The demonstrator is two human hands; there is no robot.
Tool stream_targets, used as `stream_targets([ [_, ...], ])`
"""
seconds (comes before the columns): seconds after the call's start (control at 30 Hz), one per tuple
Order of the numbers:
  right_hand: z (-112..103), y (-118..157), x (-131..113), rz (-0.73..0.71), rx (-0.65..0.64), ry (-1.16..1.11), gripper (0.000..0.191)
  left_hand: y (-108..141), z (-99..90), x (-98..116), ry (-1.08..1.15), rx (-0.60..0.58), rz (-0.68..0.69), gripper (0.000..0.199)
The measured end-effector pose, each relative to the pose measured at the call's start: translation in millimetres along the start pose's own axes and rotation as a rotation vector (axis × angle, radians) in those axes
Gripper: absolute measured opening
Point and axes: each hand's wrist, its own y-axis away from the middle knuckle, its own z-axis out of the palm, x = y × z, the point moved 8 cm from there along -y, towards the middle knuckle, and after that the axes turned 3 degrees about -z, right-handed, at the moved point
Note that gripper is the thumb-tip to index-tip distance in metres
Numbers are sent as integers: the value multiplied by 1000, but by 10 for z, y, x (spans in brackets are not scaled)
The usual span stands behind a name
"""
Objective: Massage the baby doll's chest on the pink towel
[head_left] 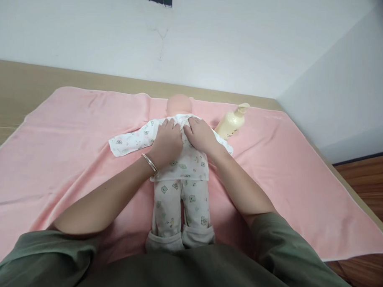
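Note:
A baby doll lies lengthwise in front of me, its bald head point(179, 104) at the far end and no face showing. It wears a white printed long-sleeved top point(193, 164) and matching trousers point(167, 205) with turned-up cuffs. My left hand point(168, 143), with a bangle point(149, 164) at its wrist, has its fingers bent onto the top just below the neck. Beside it, my right hand point(198, 134) grips the top at the neckline with curled fingers. The left sleeve point(128, 143) stretches out flat; my right forearm partly covers the other sleeve.
A pink blanket point(281, 176) with some wrinkles lies under the doll on a wooden surface point(24, 81). To the right of the doll's head, a pale yellow pump bottle point(231, 123) lies tilted. A white wall point(229, 44) stands behind, with brown wood point(372, 183) at the lower right.

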Motion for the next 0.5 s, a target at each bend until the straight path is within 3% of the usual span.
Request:
stream_targets([
  [0.2,-91,198,-310,70,-22,128,37,-203,74,-210,37,-38,67,31],
  [0.3,-95,217,-413,43,-17,149,37,-258,127,-332,42,0,1,28],
  [0.5,-140,131,-188,99,-65,30,36,-219,173,-430,177,92,-185,35],
])
